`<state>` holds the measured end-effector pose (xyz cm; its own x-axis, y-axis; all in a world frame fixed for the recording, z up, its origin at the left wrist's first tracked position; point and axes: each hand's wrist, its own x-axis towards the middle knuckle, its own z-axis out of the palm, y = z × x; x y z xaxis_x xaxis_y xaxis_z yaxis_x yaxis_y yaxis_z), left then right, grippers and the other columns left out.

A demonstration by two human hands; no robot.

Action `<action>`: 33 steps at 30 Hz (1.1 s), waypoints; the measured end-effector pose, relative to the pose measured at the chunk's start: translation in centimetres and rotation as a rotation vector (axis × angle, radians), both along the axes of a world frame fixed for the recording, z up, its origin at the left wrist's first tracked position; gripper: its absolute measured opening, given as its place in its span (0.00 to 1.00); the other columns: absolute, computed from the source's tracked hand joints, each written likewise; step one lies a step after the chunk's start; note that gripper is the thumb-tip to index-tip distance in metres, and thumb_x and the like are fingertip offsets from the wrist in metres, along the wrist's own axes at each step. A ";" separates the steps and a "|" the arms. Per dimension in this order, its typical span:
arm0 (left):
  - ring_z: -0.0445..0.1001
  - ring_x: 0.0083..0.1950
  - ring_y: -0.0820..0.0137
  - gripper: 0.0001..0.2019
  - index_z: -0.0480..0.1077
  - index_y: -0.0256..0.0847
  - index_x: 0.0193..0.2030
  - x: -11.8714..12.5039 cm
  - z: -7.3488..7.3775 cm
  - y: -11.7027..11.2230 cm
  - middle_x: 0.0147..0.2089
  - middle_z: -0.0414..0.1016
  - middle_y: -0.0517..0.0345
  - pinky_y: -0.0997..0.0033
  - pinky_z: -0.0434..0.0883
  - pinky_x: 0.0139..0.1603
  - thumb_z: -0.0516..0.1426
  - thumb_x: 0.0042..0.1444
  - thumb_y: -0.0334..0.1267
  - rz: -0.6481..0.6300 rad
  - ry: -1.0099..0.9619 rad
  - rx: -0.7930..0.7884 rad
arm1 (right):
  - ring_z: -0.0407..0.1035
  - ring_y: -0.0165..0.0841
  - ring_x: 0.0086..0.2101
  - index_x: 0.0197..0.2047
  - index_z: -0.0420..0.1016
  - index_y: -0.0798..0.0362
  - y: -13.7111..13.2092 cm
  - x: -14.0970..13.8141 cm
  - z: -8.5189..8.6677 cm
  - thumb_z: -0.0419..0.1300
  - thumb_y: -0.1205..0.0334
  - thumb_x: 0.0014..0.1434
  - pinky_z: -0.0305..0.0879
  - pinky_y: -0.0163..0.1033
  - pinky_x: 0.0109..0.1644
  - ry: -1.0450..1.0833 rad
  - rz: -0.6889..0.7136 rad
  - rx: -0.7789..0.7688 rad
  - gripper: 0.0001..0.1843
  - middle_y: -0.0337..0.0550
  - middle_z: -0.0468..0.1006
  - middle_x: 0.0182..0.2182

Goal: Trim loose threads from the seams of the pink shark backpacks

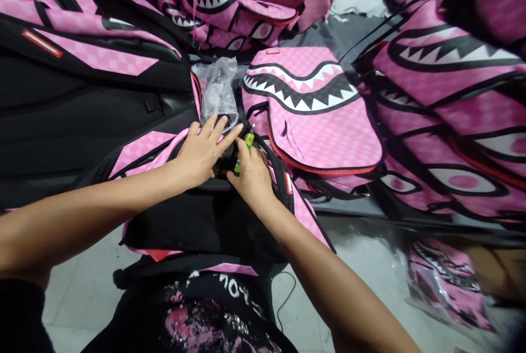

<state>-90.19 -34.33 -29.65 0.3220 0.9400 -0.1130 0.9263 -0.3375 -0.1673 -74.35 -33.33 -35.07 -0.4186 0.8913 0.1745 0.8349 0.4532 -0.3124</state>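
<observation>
My right hand (253, 175) is closed around a slim green tube with a pale pointed tip (245, 148), tip pointing up and away from me; I cannot make out its exact kind. My left hand (201, 150) lies with fingers stretched out and apart on the top of a pink and black backpack (197, 216). This backpack is in front of me, its black padded back side facing up. Both hands are close together at its top end, and they partly hide the black part between them. A crumpled clear plastic bag (219, 92) lies just beyond my left fingertips.
A pink shark-mouth backpack (312, 112) lies right of the plastic bag. More backpacks are piled at the right (456, 123) and the back (246, 7). A large black-backed backpack (82, 106) fills the left. A plastic-wrapped backpack (447, 282) is low at the right.
</observation>
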 end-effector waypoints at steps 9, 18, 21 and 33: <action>0.53 0.72 0.47 0.52 0.39 0.39 0.77 0.3 -0.4 0.6 0.75 0.50 0.38 0.47 0.56 0.66 0.67 0.54 0.46 -0.033 0.002 0.048 | 0.65 0.52 0.57 0.68 0.57 0.57 0.3 -0.1 -0.8 0.65 0.70 0.52 0.63 0.58 0.63 0.084 0.010 0.014 0.42 0.59 0.70 0.55; 0.64 0.61 0.51 0.48 0.44 0.38 0.75 0.2 -0.9 0.7 0.68 0.63 0.43 0.53 0.61 0.56 0.64 0.54 0.50 -0.066 -0.037 0.098 | 0.75 0.46 0.52 0.74 0.45 0.51 -1.5 4.9 2.0 0.57 0.60 0.65 0.75 0.51 0.52 0.232 0.142 -0.055 0.39 0.58 0.74 0.59; 0.65 0.59 0.52 0.45 0.49 0.38 0.74 0.2 -1.1 0.7 0.66 0.65 0.45 0.54 0.60 0.56 0.64 0.55 0.50 -0.078 -0.048 0.111 | 0.80 0.38 0.44 0.72 0.51 0.49 -3.5 8.3 3.3 0.56 0.61 0.68 0.78 0.42 0.46 0.366 0.187 -0.139 0.33 0.51 0.80 0.52; 0.67 0.57 0.52 0.39 0.56 0.35 0.70 0.6 -0.3 1.0 0.57 0.71 0.43 0.55 0.60 0.53 0.63 0.55 0.46 -0.040 -0.004 0.050 | 0.77 0.31 0.28 0.51 0.82 0.47 3.0 3.8 7.7 0.61 0.67 0.60 0.68 0.34 0.33 -0.141 0.519 -0.418 0.17 0.40 0.85 0.36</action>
